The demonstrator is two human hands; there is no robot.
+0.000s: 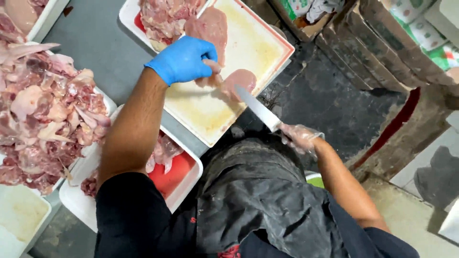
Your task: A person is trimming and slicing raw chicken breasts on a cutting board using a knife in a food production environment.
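One pale chicken fillet [237,82] is pinned flat on the white cutting board [258,45], near the board's lower edge. It is pressed down by the left hand [184,59], which is covered by a blue glove, with the fingertips clamped on the meat's left end. The fillet is met from its right side by the blade of a knife [257,108], whose tip lies against the meat. The knife's handle is gripped in the right hand [300,137], which is sheathed in a thin clear plastic glove and held just off the board's lower corner, above a dark apron [258,200].

Just beyond the left hand, a second, larger fillet [210,26] is laid on the board, and a heap of raw chicken pieces [165,16] is piled at the board's far left corner. The board surface around both hands is stained yellowish. Under the left forearm, a white tray [184,184] with a red bottom and a few scraps is seen. Well to the left of that arm, a large mound of chicken parts [43,110] is stacked on another tray.
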